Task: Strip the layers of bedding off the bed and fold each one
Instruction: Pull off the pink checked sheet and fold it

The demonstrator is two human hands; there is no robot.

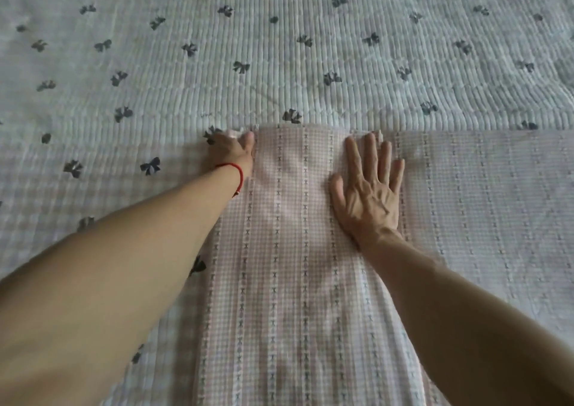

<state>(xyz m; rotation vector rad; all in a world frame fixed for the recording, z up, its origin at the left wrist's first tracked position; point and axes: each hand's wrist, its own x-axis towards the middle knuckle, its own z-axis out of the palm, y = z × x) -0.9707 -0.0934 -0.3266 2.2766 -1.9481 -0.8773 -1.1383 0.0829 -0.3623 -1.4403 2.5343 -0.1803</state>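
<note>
My left hand (231,152) pinches the far corner of the pink checked sheet (298,250) at frame centre; my right hand (368,188) lies flat, fingers spread, on it. Tugging unevenly could skew the fold over the bow-print quilt (279,48).

A pink-and-white checked sheet (298,281) with striped rows lies on a white quilt (279,48) printed with dark bows.

Both forearms run off the bottom edge. The left hand (232,152) hides its fingertips in the checked sheet's (289,250) far corner. The sheet is cut off lower right; the quilt (279,48) passes every upper edge.
</note>
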